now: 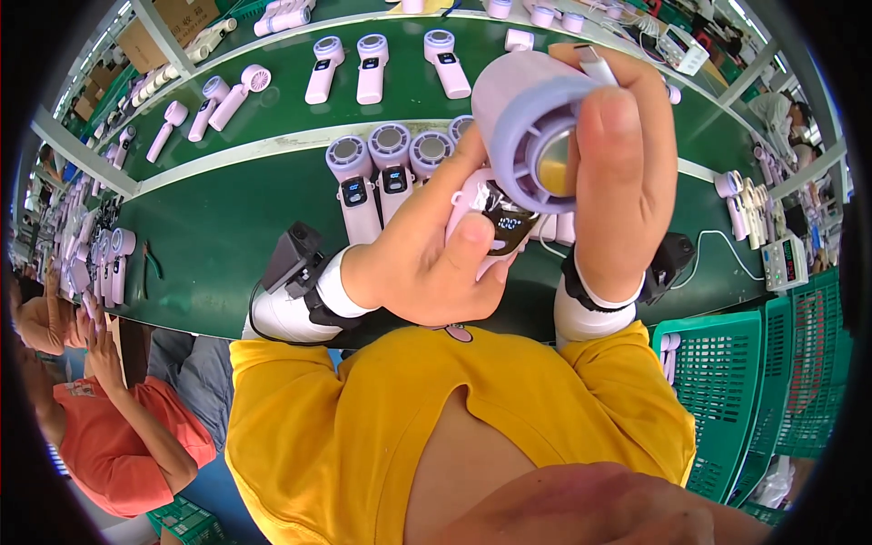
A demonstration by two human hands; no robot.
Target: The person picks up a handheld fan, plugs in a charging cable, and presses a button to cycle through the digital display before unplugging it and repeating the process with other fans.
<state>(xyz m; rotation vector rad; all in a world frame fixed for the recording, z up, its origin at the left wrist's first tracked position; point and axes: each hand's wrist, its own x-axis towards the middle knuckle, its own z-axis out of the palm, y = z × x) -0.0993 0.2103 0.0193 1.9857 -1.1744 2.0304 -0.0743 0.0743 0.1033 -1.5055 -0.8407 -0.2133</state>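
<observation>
A lilac handheld fan is raised close in front of me, its round head tilted toward the right. My left hand is closed round its handle, with the thumb beside a lit dark display. Beside the fan head, my right hand pinches a white cable plug whose metal tip points up. The right thumb overlaps the edge of the fan's open ring. Behind my hands, several lilac fans lie side by side on the green table, some with lit displays; my hands partly hide them.
Across a pale divider, more fans lie on the green bench. Pliers rest at left, near a co-worker in a red shirt. At right are a small meter, a white cable and green crates.
</observation>
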